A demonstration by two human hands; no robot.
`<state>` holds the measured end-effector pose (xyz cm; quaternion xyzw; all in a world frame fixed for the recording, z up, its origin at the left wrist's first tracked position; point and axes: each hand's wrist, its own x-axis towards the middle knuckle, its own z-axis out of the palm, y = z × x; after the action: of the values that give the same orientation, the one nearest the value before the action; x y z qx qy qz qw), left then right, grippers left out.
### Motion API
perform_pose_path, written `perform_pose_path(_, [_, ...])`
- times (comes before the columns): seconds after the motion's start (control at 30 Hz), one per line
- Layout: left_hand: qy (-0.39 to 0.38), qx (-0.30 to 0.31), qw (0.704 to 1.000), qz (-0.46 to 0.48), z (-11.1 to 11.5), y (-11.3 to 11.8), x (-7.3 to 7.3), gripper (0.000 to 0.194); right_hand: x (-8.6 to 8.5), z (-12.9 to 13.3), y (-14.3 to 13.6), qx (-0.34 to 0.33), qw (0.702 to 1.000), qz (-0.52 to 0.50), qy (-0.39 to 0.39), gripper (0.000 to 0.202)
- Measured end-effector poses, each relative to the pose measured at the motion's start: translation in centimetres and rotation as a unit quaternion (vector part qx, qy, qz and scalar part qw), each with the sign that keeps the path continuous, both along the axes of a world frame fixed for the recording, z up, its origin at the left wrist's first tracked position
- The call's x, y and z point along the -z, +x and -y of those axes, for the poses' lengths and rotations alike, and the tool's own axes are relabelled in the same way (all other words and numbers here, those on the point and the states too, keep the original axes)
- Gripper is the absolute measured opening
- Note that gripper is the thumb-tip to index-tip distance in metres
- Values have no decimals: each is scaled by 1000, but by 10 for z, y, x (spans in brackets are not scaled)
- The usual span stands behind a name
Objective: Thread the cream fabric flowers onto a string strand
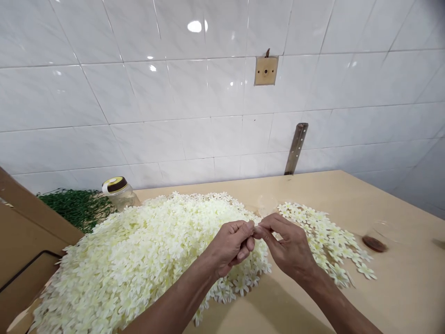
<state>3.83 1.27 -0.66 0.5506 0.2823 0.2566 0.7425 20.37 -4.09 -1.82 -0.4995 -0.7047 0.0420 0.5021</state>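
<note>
My left hand [233, 246] is closed in a pinch above the right side of a big heap of white artificial flowers [149, 250]. Fingertip to fingertip with it, my right hand [287, 243] pinches too, its thumb and forefinger pressed together. Whatever lies between the fingertips is hidden or too small to make out. Behind and to the right of my right hand, a smaller spread of white flowers [323, 232] lies loosely on the tan table [288, 306].
A clear bottle with a brown and yellow lid [120, 192] stands behind the heap, beside a green stringy tangle [78, 206]. A cardboard box [31, 250] is at left. On the right sits a dark round object [374, 244]. A white tiled wall [194, 93] closes off the back.
</note>
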Motion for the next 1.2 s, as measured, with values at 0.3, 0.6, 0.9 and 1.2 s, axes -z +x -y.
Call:
perform_pose_path(0.3, [39, -49, 998, -26, 1, 2, -2, 56, 10, -2, -4, -61, 993, -69, -70, 31])
perform_pose_path(0.6, [109, -65, 986, -104, 4, 2, 1, 64, 11, -4, 1, -6, 997, 60, 38, 15])
perform_pose_path(0.9, [98, -76, 992, -18, -1, 1, -1, 43, 5, 2, -6, 1, 994, -76, -72, 17])
perform_pose_path(1.2, [-13, -120, 991, 51, -9, -1, -1, 37, 8, -3, -4, -80, 932, -273, -225, 34])
